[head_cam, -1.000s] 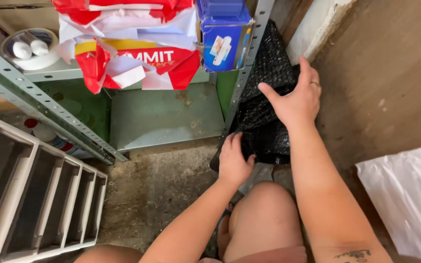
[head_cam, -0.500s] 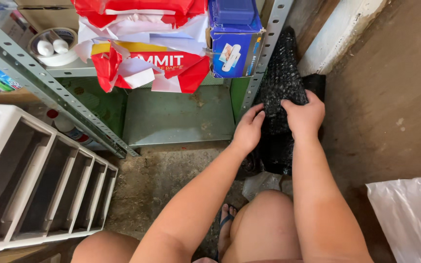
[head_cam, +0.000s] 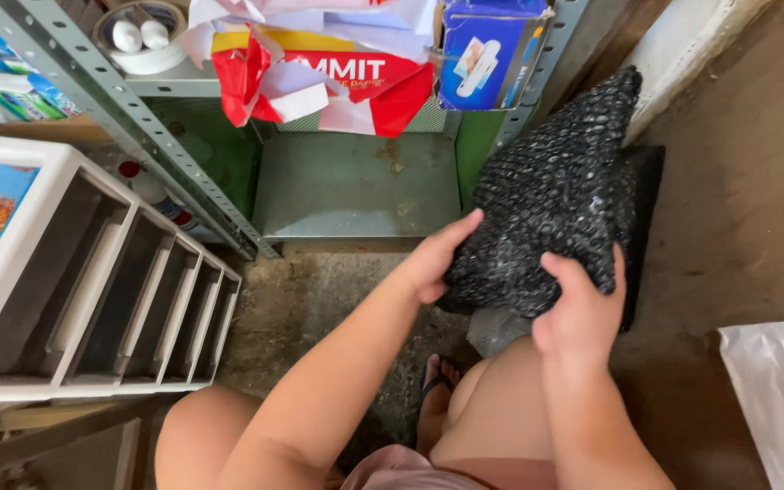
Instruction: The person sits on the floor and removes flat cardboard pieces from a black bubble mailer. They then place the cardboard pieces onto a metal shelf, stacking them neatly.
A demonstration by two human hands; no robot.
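Both hands grip a black pebbled bag (head_cam: 555,204) that leans against the metal shelf post (head_cam: 537,77) above the concrete floor (head_cam: 737,227). The left hand (head_cam: 437,259) clasps its lower left edge, fingers curled under; the right hand (head_cam: 583,313) clamps the bottom right corner, thumb on top. A white slotted rack (head_cam: 93,290) lies to the left, and a white plastic bag (head_cam: 778,399) lies well apart at the right.

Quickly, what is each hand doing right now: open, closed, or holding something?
Left hand: closed on the left edge of the black bubble-wrap bundle.
Right hand: closed on the bundle's lower edge.
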